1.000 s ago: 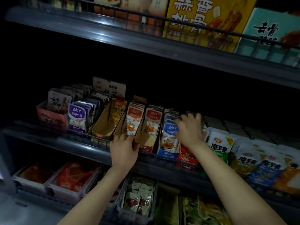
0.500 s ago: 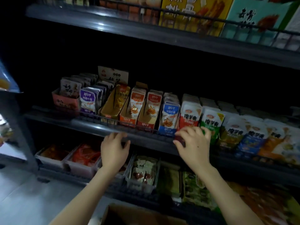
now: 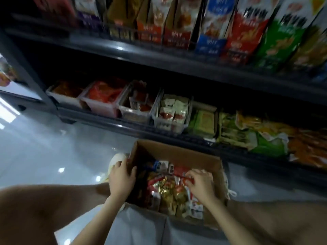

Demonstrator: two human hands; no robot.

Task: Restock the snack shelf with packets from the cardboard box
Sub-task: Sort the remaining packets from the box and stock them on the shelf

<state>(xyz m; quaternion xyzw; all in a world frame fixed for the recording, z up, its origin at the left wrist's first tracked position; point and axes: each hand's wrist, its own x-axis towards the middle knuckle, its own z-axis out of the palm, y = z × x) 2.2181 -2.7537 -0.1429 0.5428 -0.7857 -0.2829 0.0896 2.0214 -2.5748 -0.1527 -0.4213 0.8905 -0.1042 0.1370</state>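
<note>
An open cardboard box (image 3: 178,153) sits on the floor between my knees, holding several red, gold and white snack packets (image 3: 166,190). My left hand (image 3: 122,179) grips the box's left wall, fingers curled over its rim. My right hand (image 3: 200,183) is inside the box, its fingertips pinching a red packet (image 3: 184,175) on top of the pile. The snack shelf (image 3: 159,55) runs across the top of the view, blurred, with upright rows of packets in orange, blue, red and green.
Below that shelf, a lower shelf (image 3: 134,128) holds clear bins of red and white packets and loose green and orange bags to the right. Grey glossy floor (image 3: 44,152) lies to the left. A pale shoe (image 3: 115,161) shows beside the box.
My view has dropped from the snack shelf to the box on the floor. Both hands left the shelf rail; the left now grips the box wall and the right pinches a packet inside.
</note>
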